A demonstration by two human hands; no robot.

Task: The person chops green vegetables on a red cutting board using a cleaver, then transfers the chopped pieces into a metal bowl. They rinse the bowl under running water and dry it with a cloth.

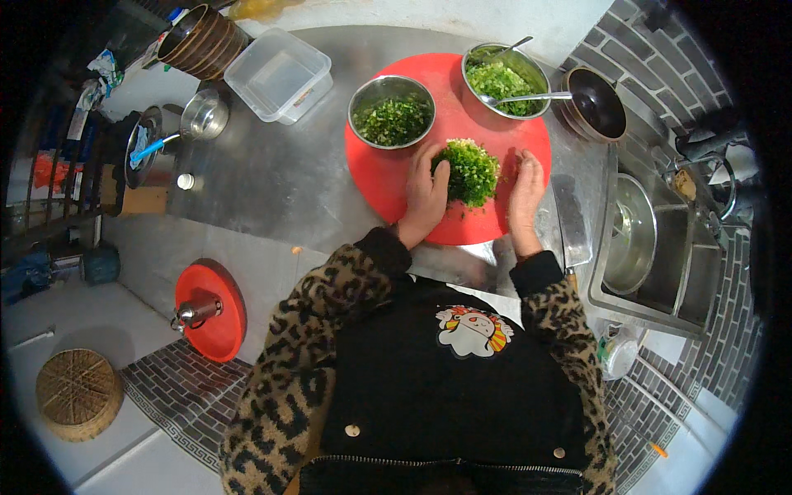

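Note:
A heap of chopped green onions (469, 172) sits on a round red cutting board (375, 177). My left hand (425, 196) is cupped against the heap's left side, its thumb and fingers touching the greens. To the right, my right hand (526, 196) rests on edge at the board, fingers stretched out, a small gap away from the heap. Behind the left hand stands a steel bowl (360, 136) of dark chopped greens. A second steel bowl (542, 78) at the back right holds paler chopped greens and a metal spoon (528, 97). A cleaver (572, 224) lies right of the board.
A clear plastic container (276, 70) stands at the back left, near a small steel pan (204, 115) with a blue handle. At the right are a dark bowl (596, 103) and a sink (675, 264) with a large basin (635, 247). A white cap (186, 181) lies on the steel counter (272, 173).

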